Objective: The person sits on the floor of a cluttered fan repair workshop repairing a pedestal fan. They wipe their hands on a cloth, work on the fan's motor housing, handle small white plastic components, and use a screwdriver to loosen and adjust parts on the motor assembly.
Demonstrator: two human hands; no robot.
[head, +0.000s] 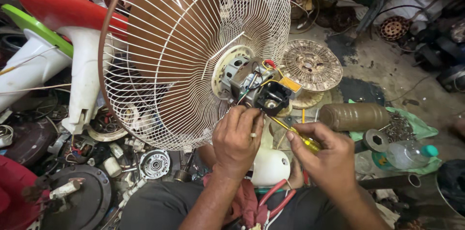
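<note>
1. Where the grey concrete floor (382, 72) shows at all, toward its far right edge, it is stained and dusty; elsewhere it lies under a spread of fan parts, wires and scrap.
2. At the floor's left edge lean white plastic fan stands (82, 80) with red and green housings above them, smooth and glossy beside the grime around them.
3. A round white wire fan guard (179, 51), its thin ribs spreading out from the hub, stands tilted in the middle of the floor, with a brown blade (160, 22) seen through it.
4. Bolted at the guard's hub is the bare fan motor (252, 84): grey metal casing, a black plastic block, and yellow, red and green wires looping over it.
5. Behind the motor lies a dusty round winding disc (311, 64), and toward the right edge a brown ribbed plastic bottle (354, 116) lies on green cloth (411, 126) beside a clear bottle (407, 154) with a teal cap.
6. The left hand (237, 143) is curled narrow, its fingertips pressed against the underside of the motor's black block.
7. The right hand (325, 160) is closed around the yellow handle of a screwdriver (295, 133), whose shaft slants up toward the motor.
8. Red-handled pliers (273, 198) rest on the person's lap, just below a white rounded plastic cover (270, 166).
</note>
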